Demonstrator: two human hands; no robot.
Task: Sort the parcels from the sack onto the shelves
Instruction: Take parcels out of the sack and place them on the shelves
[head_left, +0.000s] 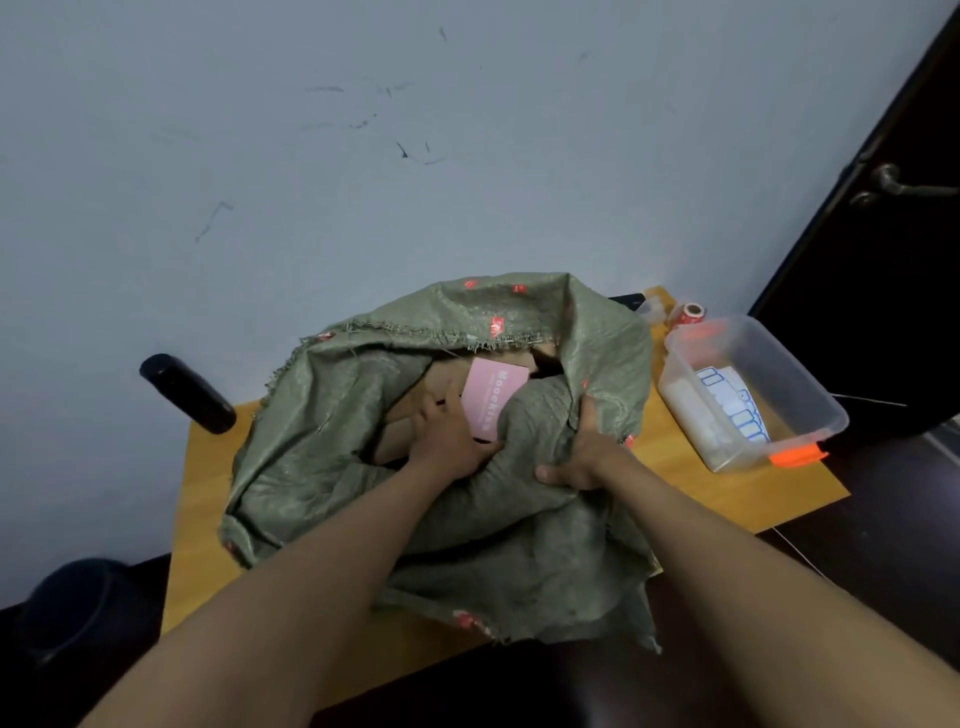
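- A pale grey wall (363, 130) with dark scuff marks rises behind a small wooden table (208, 483); a dark door (893, 260) with a lever handle stands at the right edge.
- At the table's left rear corner a black cylinder (187, 394) leans against the wall.
- The green woven sack (332, 441) slumps across the middle of the table, its frayed mouth open toward the wall. It looks soft and floppy, so the cloth will fold in unless the rim is held back.
- The left hand (451, 435) reaches into the mouth, fingers spread over brown cardboard parcels (447, 376) and touching the edge of a pink box (493, 397); whether it has closed on the box I cannot tell, since the fingertips are partly hidden.
- The pink box lies inside the sack on top of the cardboard. It seems light and stiff with a smooth face, best taken by its long edges between thumb and fingers.
- The right hand (584, 457) clutches a bunched fold of the sack's right rim, holding the mouth open.
- To the right, a clear plastic tub (810, 395) with orange clips holds blue-and-white labels (732, 402); a red-and-white roll (690, 313) stands behind it.
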